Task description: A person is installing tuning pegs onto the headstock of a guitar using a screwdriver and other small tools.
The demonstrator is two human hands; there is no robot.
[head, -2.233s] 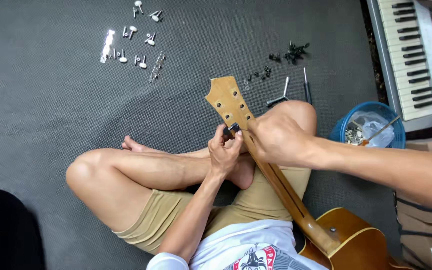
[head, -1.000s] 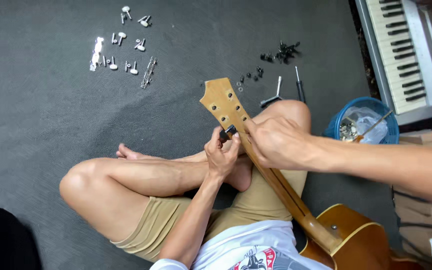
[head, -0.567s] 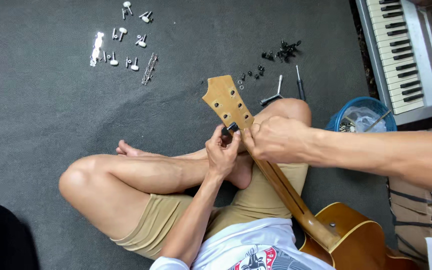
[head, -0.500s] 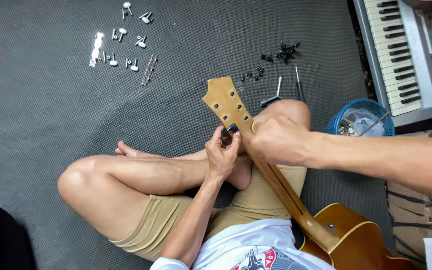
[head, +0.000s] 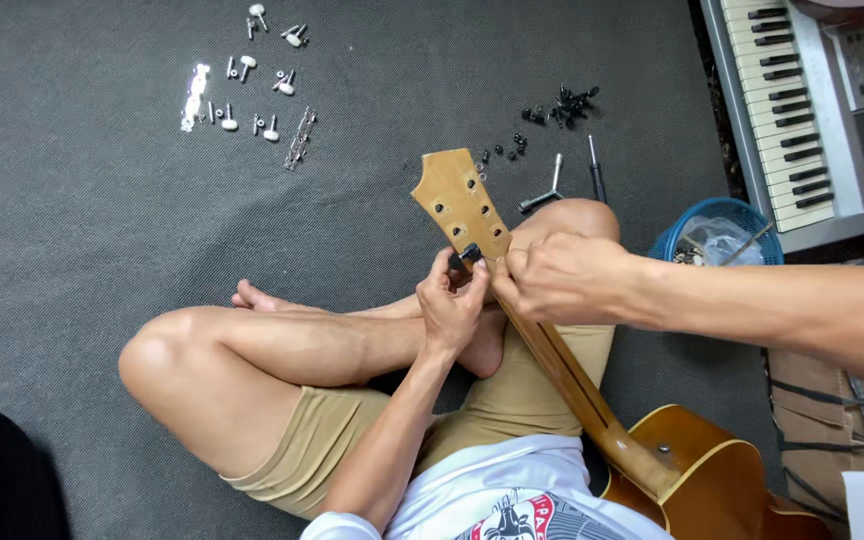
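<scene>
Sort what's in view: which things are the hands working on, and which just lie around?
In hand: guitar headstock, small black part, left hand, right hand.

Lying about: silver tuning pegs, black screws, hand tools, blue basket, keyboard.

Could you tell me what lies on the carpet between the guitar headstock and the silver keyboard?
In the head view, between the headstock and the keyboard lie small black screws and two slim metal tools on the grey carpet.
</scene>
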